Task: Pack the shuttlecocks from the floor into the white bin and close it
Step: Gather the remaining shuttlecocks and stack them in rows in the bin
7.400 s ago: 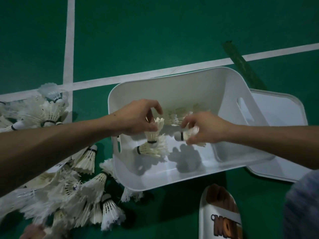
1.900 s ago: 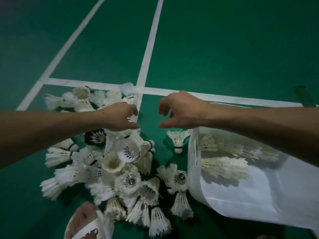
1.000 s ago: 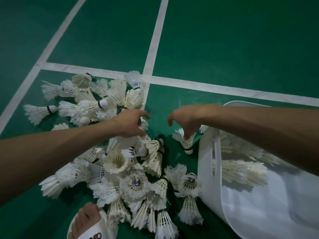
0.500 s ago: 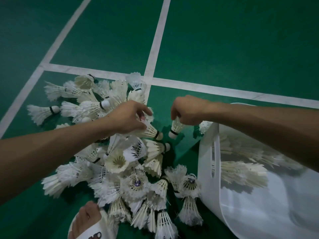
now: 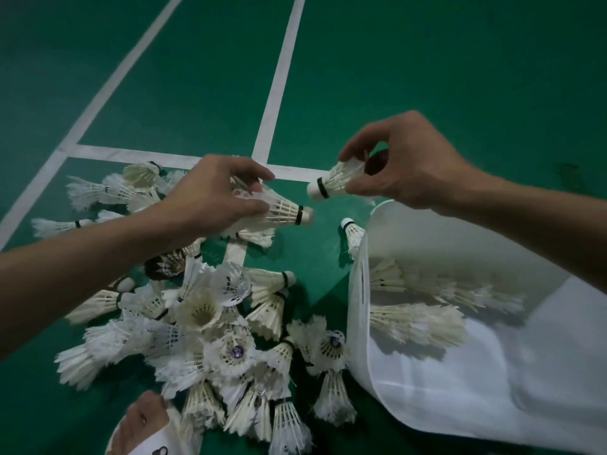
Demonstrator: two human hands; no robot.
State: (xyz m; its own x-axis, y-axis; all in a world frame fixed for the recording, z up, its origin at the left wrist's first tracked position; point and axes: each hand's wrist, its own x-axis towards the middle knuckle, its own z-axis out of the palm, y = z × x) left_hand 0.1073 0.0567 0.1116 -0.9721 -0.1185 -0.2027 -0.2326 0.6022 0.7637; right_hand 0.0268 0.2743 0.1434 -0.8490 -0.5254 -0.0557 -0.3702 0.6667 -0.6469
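Note:
A heap of white feather shuttlecocks (image 5: 210,326) lies on the green court floor at lower left. My left hand (image 5: 210,198) grips one shuttlecock (image 5: 285,211) by its feathers, cork pointing right, above the heap. My right hand (image 5: 407,162) pinches another shuttlecock (image 5: 335,180) by its feathers, cork pointing left, above the floor just left of the white bin (image 5: 364,323). The bin stands at right with several shuttlecocks (image 5: 417,323) lying inside. One shuttlecock (image 5: 353,233) lies against the bin's far left corner.
White court lines (image 5: 279,80) cross the green floor beyond the heap. A foot in a white sandal (image 5: 144,428) sits at the bottom edge beside the heap. My right forearm crosses above the bin's far rim.
Both hands have risen off the heap, each with a shuttlecock in its fingers. The right hand has lifted higher and moved right, toward the bin's corner.

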